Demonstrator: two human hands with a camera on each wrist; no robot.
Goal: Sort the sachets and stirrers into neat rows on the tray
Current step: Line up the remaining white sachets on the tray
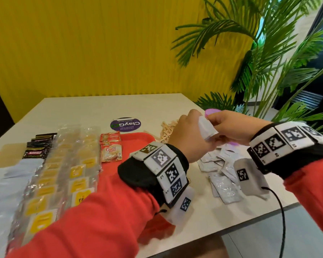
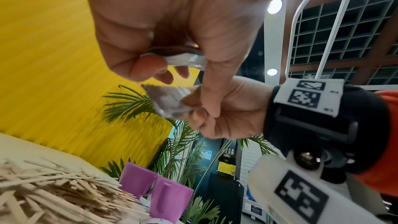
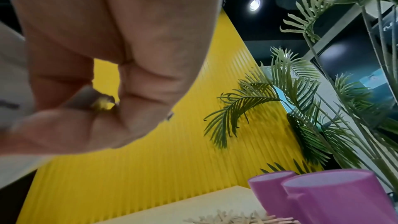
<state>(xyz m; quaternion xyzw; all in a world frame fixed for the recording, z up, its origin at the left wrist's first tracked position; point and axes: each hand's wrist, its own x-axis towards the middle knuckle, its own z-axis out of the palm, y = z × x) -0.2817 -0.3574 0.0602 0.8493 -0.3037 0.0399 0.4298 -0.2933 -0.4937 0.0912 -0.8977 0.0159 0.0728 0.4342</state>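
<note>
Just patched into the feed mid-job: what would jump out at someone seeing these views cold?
Both hands meet above the table: the left hand and right hand hold silver sachets between them. Below lies a loose heap of silver sachets on the table, off the red tray. Further back, a pile of wooden stirrers sits beside two purple cups.

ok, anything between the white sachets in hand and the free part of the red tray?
Only the left forearm lying across the red tray. Both hands hold white sachets above the table.
</note>
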